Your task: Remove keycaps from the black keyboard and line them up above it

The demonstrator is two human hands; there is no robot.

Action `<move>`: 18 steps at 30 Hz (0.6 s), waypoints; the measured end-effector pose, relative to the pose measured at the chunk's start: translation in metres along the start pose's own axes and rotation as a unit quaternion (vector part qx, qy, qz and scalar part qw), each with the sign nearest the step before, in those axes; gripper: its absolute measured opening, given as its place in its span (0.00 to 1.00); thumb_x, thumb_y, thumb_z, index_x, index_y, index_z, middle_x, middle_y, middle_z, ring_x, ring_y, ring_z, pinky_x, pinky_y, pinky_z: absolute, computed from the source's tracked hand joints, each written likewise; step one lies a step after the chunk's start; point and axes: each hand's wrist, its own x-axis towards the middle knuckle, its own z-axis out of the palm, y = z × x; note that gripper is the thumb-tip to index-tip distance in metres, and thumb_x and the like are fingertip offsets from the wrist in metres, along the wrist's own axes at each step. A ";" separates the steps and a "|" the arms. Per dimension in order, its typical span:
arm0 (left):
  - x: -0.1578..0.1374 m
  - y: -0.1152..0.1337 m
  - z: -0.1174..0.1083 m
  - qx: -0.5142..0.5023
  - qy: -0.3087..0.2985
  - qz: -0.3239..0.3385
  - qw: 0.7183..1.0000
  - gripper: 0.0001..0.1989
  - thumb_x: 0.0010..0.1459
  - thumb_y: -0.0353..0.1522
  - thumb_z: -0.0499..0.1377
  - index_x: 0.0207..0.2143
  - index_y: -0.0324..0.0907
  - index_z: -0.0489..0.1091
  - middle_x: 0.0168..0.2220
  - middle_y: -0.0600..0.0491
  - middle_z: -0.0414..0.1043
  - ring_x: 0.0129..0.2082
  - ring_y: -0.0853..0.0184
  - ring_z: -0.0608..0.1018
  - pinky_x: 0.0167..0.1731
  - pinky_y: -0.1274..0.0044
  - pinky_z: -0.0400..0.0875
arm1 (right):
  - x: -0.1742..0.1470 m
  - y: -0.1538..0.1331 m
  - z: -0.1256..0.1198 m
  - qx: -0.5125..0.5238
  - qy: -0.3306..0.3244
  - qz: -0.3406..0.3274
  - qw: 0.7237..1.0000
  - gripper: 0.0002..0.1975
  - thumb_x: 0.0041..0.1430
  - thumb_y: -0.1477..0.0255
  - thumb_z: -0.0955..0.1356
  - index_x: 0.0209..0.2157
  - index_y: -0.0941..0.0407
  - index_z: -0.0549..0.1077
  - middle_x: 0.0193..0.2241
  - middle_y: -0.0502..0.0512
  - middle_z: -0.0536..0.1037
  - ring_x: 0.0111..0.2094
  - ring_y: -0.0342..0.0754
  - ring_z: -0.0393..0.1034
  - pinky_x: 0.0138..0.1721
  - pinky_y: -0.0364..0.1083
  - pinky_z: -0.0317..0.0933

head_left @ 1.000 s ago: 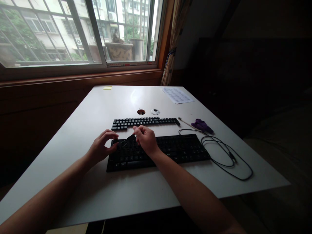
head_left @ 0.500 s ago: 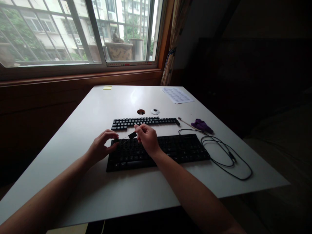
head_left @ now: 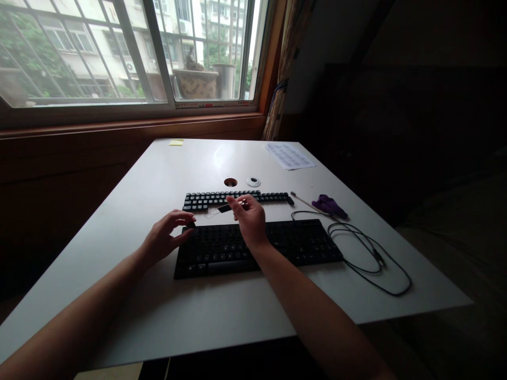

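My left hand (head_left: pixel 163 235) is at the left end of a black keyboard (head_left: pixel 299 244), pinching a small dark keycap (head_left: pixel 191 225) between thumb and fingertips. Above the keyboard's back edge, my right hand (head_left: pixel 252 224) is closed around a keycap puller (head_left: pixel 224 208) with a black body and thin wire loops pointing left. The wires look free of any cap. Caps are off much of the keyboard's upper left part, while its front rows still carry some. Behind it, loose black keycaps (head_left: pixel 198 201) lie in rows, partly hidden by my right hand.
A brush (head_left: pixel 303 201) and a crumpled purple cloth (head_left: pixel 329 206) lie right of the keycaps. The coiled cable (head_left: pixel 396 293) spreads over the table's right side. Farther back are a cable hole (head_left: pixel 230 182), its white cover (head_left: pixel 253 182), printed sheets (head_left: pixel 291 156) and yellow sticky notes (head_left: pixel 176 142).
My right hand has lifted the puller up and to the right, away from my left hand. The keycap is now in my left fingers, clear of the wires.
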 end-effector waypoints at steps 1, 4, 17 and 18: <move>0.000 0.000 0.000 0.003 0.001 0.000 1.000 0.17 0.59 0.27 0.61 0.50 0.43 0.66 0.45 0.47 0.70 0.43 0.64 0.78 0.44 0.67 0.79 | 0.001 0.000 -0.001 0.002 0.004 -0.001 1.000 0.18 0.55 0.53 0.70 0.27 0.54 0.67 0.17 0.43 0.65 0.19 0.40 0.61 0.22 0.41 0.56; 0.002 0.003 -0.002 0.040 0.001 0.020 0.999 0.12 0.58 0.27 0.62 0.45 0.42 0.70 0.44 0.47 0.70 0.42 0.64 0.78 0.42 0.70 0.79 | 0.005 0.003 -0.001 0.021 0.014 -0.006 1.000 0.16 0.54 0.57 0.71 0.28 0.54 0.68 0.19 0.44 0.66 0.21 0.40 0.61 0.23 0.40 0.56; 0.005 0.010 -0.003 0.109 -0.016 0.050 0.993 0.12 0.59 0.26 0.61 0.45 0.43 0.73 0.43 0.48 0.72 0.41 0.66 0.77 0.41 0.74 0.76 | 0.008 0.005 -0.005 0.003 0.057 -0.099 0.993 0.06 0.62 0.66 0.65 0.34 0.53 0.64 0.38 0.52 0.72 0.37 0.44 0.68 0.41 0.46 0.65; 0.004 0.008 -0.002 0.101 -0.017 0.038 0.994 0.13 0.59 0.26 0.61 0.47 0.43 0.73 0.43 0.48 0.72 0.40 0.67 0.78 0.39 0.75 0.77 | 0.008 0.005 -0.004 0.019 0.056 -0.099 0.993 0.05 0.64 0.67 0.63 0.35 0.53 0.62 0.36 0.51 0.72 0.38 0.44 0.68 0.43 0.47 0.64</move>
